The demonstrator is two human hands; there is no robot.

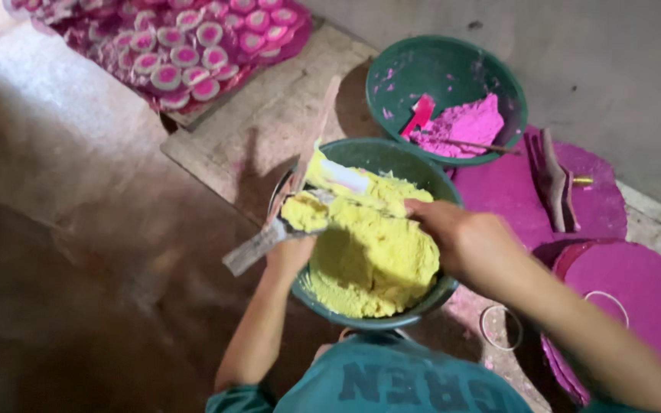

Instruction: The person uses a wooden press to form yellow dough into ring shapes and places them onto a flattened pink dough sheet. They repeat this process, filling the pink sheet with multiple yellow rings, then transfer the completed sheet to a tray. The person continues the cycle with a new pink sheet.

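— What sort of place was it?
— A small handcraft workshop, with work done low on a bare concrete floor [78, 153].
— What showed that?
— Green basins of yellow powder [376, 252] and pink powder [464, 122], pink-stained round boards [636, 298], and a tray of moulded pink-and-white pieces [185, 46].
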